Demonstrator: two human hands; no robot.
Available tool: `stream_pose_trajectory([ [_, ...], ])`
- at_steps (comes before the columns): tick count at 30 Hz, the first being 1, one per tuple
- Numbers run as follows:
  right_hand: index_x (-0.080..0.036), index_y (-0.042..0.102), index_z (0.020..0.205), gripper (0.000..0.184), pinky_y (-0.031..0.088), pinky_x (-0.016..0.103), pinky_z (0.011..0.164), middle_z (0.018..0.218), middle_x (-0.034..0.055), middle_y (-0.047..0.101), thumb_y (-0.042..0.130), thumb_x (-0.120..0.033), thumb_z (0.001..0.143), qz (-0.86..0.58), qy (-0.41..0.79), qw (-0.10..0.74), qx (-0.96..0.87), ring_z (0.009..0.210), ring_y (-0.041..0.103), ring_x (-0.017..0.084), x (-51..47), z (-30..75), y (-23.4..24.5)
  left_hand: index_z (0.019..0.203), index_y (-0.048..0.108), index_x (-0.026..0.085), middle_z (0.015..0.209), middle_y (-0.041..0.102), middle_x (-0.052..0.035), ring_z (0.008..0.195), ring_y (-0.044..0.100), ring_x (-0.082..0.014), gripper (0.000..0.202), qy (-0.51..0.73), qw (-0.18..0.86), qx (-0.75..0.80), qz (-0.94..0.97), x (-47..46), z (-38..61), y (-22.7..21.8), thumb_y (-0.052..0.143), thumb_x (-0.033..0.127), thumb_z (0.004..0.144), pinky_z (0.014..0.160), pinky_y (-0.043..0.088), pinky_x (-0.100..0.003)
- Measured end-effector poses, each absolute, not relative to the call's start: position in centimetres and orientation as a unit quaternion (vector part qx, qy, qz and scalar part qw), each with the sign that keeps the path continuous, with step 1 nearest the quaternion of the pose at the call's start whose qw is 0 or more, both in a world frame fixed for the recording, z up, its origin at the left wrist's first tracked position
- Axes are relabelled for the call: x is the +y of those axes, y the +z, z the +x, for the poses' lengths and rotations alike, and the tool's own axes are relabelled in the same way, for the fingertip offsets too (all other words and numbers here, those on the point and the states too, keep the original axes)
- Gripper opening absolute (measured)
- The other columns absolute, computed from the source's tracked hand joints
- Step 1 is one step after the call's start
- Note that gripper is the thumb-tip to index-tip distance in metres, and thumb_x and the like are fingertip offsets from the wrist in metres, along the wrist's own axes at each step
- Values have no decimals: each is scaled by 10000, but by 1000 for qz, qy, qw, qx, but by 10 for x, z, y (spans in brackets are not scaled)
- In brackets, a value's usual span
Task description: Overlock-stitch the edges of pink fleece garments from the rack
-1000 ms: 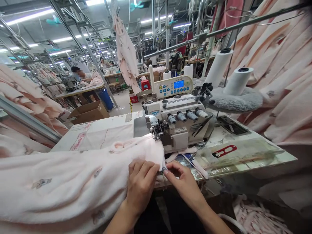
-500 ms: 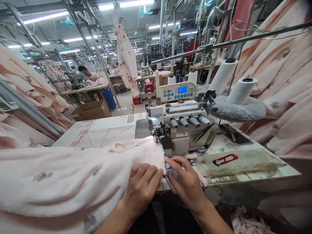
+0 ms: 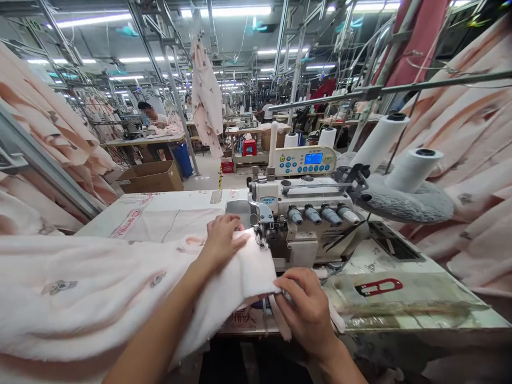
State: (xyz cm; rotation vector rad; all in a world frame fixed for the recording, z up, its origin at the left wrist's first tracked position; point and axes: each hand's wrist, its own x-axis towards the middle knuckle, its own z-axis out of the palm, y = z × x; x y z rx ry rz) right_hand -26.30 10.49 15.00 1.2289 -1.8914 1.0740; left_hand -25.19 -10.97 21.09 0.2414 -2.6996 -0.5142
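The sewing machine (image 3: 304, 208) stands on a pale, worn counter (image 3: 192, 200). Pink fleece (image 3: 120, 282) with small printed motifs covers much of the surface to the machine's left, its near end reaching under the needle area. The hands are apart. The left hand (image 3: 222, 237) lies on the fleece just left of the machine's needle; whether it grips or only presses, I cannot tell. The right hand (image 3: 302, 306), in front of the machine, pinches the corner of the fleece between thumb and fingers.

Beyond the fleece, left of the machine, a strip of red-printed tape (image 3: 130, 218) is stuck to the counter. To the machine's right and nearer the front edge, red-handled snips (image 3: 380, 287) lie on a clear plastic sheet (image 3: 432, 298). A control panel (image 3: 306, 161) with a lit blue display rises behind the machine, and a white thread cone (image 3: 414, 170) stands to its right on a grey fluffy cover (image 3: 412, 207).

Behind the machine and to its left, a cardboard box (image 3: 152, 178) and a blue bin (image 3: 183, 160) stand on the floor; farther back, a co-worker (image 3: 158, 118) sits at another table. Directly behind the machine is a red stool (image 3: 249, 148). Pink cloth (image 3: 480, 213) hangs to its right, and tube lights (image 3: 228, 10) run overhead.
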Motion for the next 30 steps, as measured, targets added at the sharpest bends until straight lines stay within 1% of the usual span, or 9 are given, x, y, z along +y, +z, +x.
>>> stream_pose_trajectory([
  [8, -153, 642, 909, 120, 377, 317, 707, 817, 56, 553, 531, -124, 872, 448, 386, 345, -729, 796, 486, 175, 94, -284, 158, 803, 588, 196, 1162, 576, -51, 1096, 476, -240, 92, -157, 203, -964, 69, -132, -281, 212, 548, 276, 825, 921, 329, -423],
  [13, -168, 638, 835, 144, 340, 341, 724, 821, 53, 573, 506, -168, 892, 417, 327, 331, -781, 813, 467, 195, 84, -293, 170, 814, 579, 181, 1012, 607, -65, 1007, 504, -245, 148, -145, 204, -964, 87, -142, -299, 216, 552, 326, 830, 850, 365, -386],
  [16, -171, 631, 835, 135, 335, 348, 736, 856, 56, 580, 509, -177, 893, 385, 328, 337, -795, 832, 475, 202, 83, -287, 172, 914, 580, 179, 1067, 593, -83, 1038, 497, -260, 162, -128, 213, -963, 102, -146, -310, 218, 541, 317, 839, 864, 361, -389],
  [20, -162, 608, 988, 133, 364, 343, 766, 940, 78, 576, 510, -171, 898, 387, 368, 337, -776, 867, 499, 195, 88, -269, 164, 1131, 532, 196, 1195, 561, -99, 1120, 478, -274, 298, -117, 202, -964, 126, -155, -326, 224, 528, 297, 850, 907, 357, -388],
  [23, -165, 595, 1016, 147, 387, 339, 767, 964, 82, 582, 508, -170, 898, 415, 383, 309, -765, 882, 512, 198, 91, -257, 157, 1243, 465, 185, 1275, 521, -129, 1150, 483, -280, 389, -124, 184, -962, 162, -166, -329, 226, 476, 318, 877, 904, 373, -372],
  [26, -179, 593, 1003, 143, 408, 327, 758, 935, 69, 612, 480, -188, 916, 440, 414, 249, -757, 868, 540, 194, 93, -248, 152, 1310, 398, 154, 1250, 545, -166, 1099, 538, -284, 464, -146, 162, -954, 206, -177, -304, 219, 395, 383, 906, 859, 405, -360],
  [29, -179, 606, 975, 171, 427, 297, 716, 870, 54, 640, 456, -248, 930, 439, 464, 155, -754, 805, 574, 183, 92, -243, 149, 1366, 311, 164, 1172, 603, -140, 1019, 594, -259, 528, -169, 149, -946, 232, -178, -248, 203, 359, 423, 909, 834, 423, -343],
  [30, -180, 616, 966, 190, 429, 285, 698, 862, 51, 648, 457, -276, 929, 427, 482, 117, -756, 786, 582, 179, 90, -241, 148, 1382, 281, 178, 1175, 603, -125, 1016, 598, -245, 544, -175, 150, -945, 233, -175, -226, 198, 351, 437, 909, 841, 424, -335],
])
